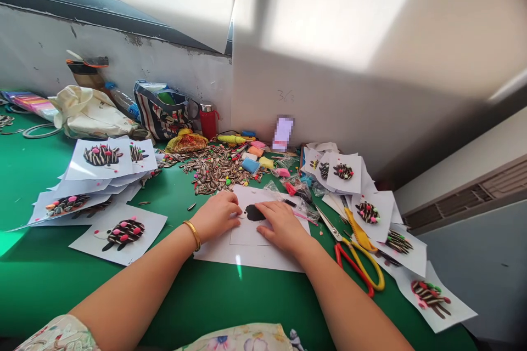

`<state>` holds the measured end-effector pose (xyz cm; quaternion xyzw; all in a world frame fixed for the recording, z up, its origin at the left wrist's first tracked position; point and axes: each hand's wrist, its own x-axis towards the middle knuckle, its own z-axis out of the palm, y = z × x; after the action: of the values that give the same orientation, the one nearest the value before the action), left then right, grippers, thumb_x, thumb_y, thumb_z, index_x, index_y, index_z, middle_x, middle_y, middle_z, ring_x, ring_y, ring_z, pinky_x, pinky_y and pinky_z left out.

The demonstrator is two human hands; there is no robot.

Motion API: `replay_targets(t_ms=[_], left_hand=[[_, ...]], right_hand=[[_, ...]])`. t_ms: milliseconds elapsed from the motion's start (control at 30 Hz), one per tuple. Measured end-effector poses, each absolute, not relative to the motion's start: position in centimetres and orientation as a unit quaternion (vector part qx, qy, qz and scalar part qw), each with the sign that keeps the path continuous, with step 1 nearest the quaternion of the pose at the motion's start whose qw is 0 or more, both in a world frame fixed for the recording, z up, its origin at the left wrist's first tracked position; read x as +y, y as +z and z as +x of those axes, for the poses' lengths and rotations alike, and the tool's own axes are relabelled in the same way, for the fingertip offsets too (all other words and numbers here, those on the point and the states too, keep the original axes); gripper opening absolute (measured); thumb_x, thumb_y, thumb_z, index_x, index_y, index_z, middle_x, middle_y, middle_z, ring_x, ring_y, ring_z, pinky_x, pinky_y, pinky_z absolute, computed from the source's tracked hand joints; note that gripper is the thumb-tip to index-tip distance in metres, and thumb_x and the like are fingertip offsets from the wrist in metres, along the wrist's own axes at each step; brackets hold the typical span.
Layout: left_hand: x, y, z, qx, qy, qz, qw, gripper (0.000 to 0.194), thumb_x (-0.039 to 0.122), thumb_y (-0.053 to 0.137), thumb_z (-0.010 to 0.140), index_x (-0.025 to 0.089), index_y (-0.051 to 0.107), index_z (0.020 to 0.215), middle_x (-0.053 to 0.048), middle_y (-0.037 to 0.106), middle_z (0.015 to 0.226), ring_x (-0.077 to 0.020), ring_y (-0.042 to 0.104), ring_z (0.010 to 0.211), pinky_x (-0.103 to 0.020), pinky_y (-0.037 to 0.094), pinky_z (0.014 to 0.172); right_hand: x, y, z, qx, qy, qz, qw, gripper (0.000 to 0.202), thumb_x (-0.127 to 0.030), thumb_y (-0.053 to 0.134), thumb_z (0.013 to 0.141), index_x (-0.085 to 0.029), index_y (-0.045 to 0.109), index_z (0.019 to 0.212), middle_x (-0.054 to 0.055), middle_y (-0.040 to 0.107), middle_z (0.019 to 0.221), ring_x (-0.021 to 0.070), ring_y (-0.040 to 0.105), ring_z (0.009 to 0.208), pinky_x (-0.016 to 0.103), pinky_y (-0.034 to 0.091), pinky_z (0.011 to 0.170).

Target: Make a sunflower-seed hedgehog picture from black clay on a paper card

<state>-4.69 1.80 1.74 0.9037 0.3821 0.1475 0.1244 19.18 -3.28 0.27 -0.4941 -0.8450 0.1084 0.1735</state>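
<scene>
A rounded flat black piece [254, 213] lies on a white card [247, 235], which rests on a larger white sheet [263, 258]. Small dark marks sit at its left end. My right hand [284, 225] reaches in from the right, its fingertips on the black piece's upper right edge and its thumb apart on the card. On the other side, my left hand [218, 214] rests on the card's left part. Its fingers are bent, with the thumb tip a little apart from the forefinger; nothing shows between them. A gold bangle [192, 235] circles the left wrist.
Striped sunflower seeds [218, 167] lie heaped behind the sheet, beside coloured clay packets [250, 165]. Scissors [349, 252] with red and yellow handles lie right. Finished seed-covered cards [123, 233] are stacked left, more cards [436, 296] right. Bags [164, 112] and a red flask [208, 120] stand behind.
</scene>
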Motion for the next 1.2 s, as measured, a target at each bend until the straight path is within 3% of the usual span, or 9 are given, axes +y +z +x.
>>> replay_targets(t_ms=[200,367,567,967,1200], left_hand=[[1.6,1.9,-4.4,0.375,0.141,0.908,0.121,0.017,0.027,0.070,0.079,0.024,0.075,0.095,-0.007,0.069,0.097,-0.0257,0.062,0.094,-0.040,0.047,0.088],[1.3,1.1,-3.7,0.404,0.177,0.890,0.114,0.024,0.024,0.066,0.083,0.021,0.068,0.106,-0.009,0.066,0.108,-0.0273,0.060,0.105,-0.042,0.045,0.094],[1.0,-0.3,-3.0,0.428,0.201,0.870,0.137,0.042,0.025,0.066,0.084,0.022,0.057,0.125,-0.008,0.062,0.112,-0.0266,0.056,0.110,-0.042,0.044,0.098],[1.8,-0.6,-3.3,0.447,0.224,0.840,0.211,0.047,0.028,0.066,0.082,0.021,0.056,0.128,-0.008,0.062,0.110,-0.0234,0.059,0.103,-0.040,0.045,0.094],[1.7,-0.5,-3.3,0.444,0.223,0.847,0.190,0.051,0.026,0.069,0.080,0.022,0.056,0.129,-0.007,0.062,0.111,-0.0246,0.058,0.106,-0.039,0.044,0.095]], right_hand=[[-3.2,0.1,19.6,-0.848,0.111,-0.485,0.181,0.056,-0.032,0.065,0.086,-0.025,0.049,0.139,0.009,0.057,0.136,0.0243,0.049,0.125,0.046,0.033,0.109],[-2.9,-0.2,20.0,-0.844,0.112,-0.490,0.187,0.057,-0.030,0.068,0.084,-0.025,0.050,0.138,0.008,0.057,0.136,0.0245,0.049,0.124,0.045,0.036,0.108],[-2.9,-0.3,19.9,-0.842,0.115,-0.491,0.190,0.057,-0.029,0.068,0.083,-0.025,0.051,0.138,0.008,0.057,0.134,0.0257,0.050,0.123,0.046,0.038,0.107],[-3.0,0.0,19.9,-0.842,0.114,-0.494,0.182,0.058,-0.030,0.068,0.084,-0.025,0.051,0.139,0.009,0.057,0.134,0.0257,0.050,0.123,0.046,0.039,0.107],[-3.4,0.2,19.4,-0.865,0.077,-0.459,0.187,0.035,-0.030,0.065,0.087,-0.034,0.066,0.122,0.006,0.053,0.138,0.0267,0.047,0.126,0.049,0.036,0.107]])
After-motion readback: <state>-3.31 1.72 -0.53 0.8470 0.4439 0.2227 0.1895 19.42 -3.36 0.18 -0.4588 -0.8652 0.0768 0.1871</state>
